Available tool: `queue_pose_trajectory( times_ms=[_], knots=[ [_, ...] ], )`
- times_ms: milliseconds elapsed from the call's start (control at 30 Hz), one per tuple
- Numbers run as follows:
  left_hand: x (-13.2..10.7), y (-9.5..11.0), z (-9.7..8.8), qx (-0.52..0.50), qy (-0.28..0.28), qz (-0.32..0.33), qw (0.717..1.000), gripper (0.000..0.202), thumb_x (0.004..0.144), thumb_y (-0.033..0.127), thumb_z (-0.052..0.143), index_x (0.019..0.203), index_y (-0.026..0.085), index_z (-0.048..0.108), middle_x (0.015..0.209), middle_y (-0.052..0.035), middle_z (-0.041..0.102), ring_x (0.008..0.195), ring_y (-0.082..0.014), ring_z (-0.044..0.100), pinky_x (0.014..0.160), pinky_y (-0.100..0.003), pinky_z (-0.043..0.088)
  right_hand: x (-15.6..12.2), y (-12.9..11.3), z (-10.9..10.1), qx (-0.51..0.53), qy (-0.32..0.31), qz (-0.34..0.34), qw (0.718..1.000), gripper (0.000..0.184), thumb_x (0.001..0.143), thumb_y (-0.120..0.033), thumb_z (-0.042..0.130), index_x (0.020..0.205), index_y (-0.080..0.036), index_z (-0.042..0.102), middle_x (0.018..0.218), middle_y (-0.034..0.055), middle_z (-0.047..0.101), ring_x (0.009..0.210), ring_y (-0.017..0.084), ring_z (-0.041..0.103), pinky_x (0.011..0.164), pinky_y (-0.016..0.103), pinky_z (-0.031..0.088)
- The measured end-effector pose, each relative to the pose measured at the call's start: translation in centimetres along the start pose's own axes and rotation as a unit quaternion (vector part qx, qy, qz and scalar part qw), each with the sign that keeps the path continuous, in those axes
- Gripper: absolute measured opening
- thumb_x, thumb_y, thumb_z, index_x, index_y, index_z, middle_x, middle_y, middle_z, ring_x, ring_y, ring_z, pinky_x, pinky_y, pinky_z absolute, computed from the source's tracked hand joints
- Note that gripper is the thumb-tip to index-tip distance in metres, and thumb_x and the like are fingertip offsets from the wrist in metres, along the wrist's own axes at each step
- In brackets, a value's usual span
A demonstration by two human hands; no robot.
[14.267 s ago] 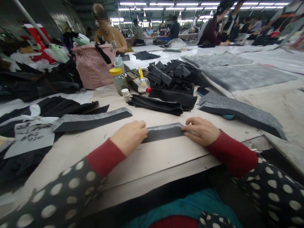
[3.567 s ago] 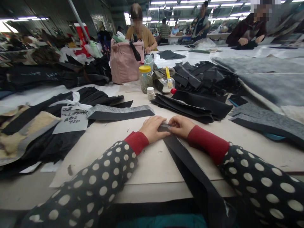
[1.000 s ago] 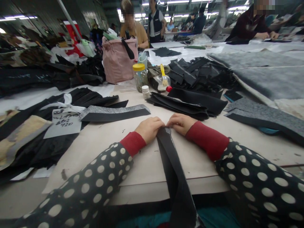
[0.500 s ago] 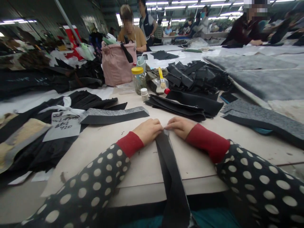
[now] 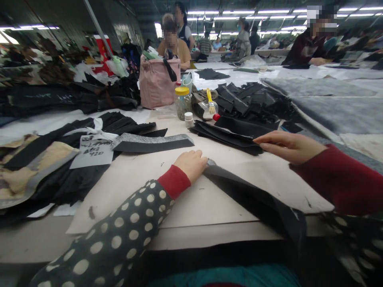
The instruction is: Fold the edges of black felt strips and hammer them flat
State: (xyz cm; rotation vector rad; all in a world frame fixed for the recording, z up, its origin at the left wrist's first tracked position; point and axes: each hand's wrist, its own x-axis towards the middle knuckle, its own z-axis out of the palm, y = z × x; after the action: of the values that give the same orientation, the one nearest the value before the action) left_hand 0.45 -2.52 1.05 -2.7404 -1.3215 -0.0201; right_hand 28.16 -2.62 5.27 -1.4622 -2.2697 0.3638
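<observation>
My left hand (image 5: 193,166) rests on the pale board with its fingers curled over the far end of a long black fabric strip (image 5: 248,187). A small grey bit shows by the fingertips. The strip runs slantwise toward the lower right, its near end drooping at the table edge below my right forearm. Over to the right, my right hand (image 5: 291,146) has its thumb and fingers closed on the right-hand edge of a stack of folded black fabric pieces (image 5: 226,136). How many layers lie between those fingertips is hidden.
A grey-and-black strip (image 5: 155,143) lies left of the stack, beside black bundles with a handwritten tag (image 5: 91,151). Behind stand a white-capped bottle (image 5: 189,119), a yellow-lidded jar (image 5: 183,105), a brush (image 5: 210,101) and a pink bag (image 5: 158,83). Co-workers stand farther back.
My right hand has left the strip's far end and moved right to the black stack. The strip has swung from straight toward me to the lower right. My left hand stays on its end.
</observation>
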Motion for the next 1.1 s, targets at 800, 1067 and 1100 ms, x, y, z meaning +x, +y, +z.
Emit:
queue_pose_trajectory(
  times_ms=[800, 1067, 1100],
  knots=[
    [0.3, -2.7, 1.8, -0.5, -0.096, -0.147, 0.848, 0.03, 0.074, 0.041, 0.05, 0.087, 0.016, 0.06, 0.054, 0.0039, 0.05, 0.04, -0.0065, 0.042, 0.038, -0.018, 0.032, 0.8, -7.1, 10.3, -0.302, 0.016, -0.125, 0.945, 0.022, 0.083, -0.013, 0.037, 0.078, -0.016, 0.058, 0.078, 0.0078, 0.056, 0.072, 0.019, 0.043, 0.063, 0.031, 0.025],
    [0.5, -3.5, 2.4, -0.561, -0.155, -0.182, 0.793, 0.028, 0.071, 0.043, 0.054, 0.072, 0.015, 0.054, 0.043, 0.0051, 0.046, 0.031, -0.0044, 0.034, 0.03, -0.016, 0.023, 0.4, -8.0, 10.8, -0.294, 0.026, -0.149, 0.944, 0.018, 0.083, -0.014, 0.042, 0.075, -0.017, 0.058, 0.076, 0.0056, 0.056, 0.068, 0.018, 0.039, 0.059, 0.03, 0.022],
    [0.5, -3.4, 2.4, -0.57, -0.157, -0.18, 0.786, 0.025, 0.071, 0.04, 0.054, 0.073, 0.015, 0.054, 0.044, 0.0051, 0.046, 0.031, -0.0046, 0.035, 0.031, -0.016, 0.024, 0.4, -7.9, 10.8, -0.296, 0.036, -0.156, 0.942, 0.018, 0.083, -0.014, 0.043, 0.074, -0.017, 0.058, 0.075, 0.0055, 0.056, 0.068, 0.018, 0.039, 0.058, 0.029, 0.022]
  ],
)
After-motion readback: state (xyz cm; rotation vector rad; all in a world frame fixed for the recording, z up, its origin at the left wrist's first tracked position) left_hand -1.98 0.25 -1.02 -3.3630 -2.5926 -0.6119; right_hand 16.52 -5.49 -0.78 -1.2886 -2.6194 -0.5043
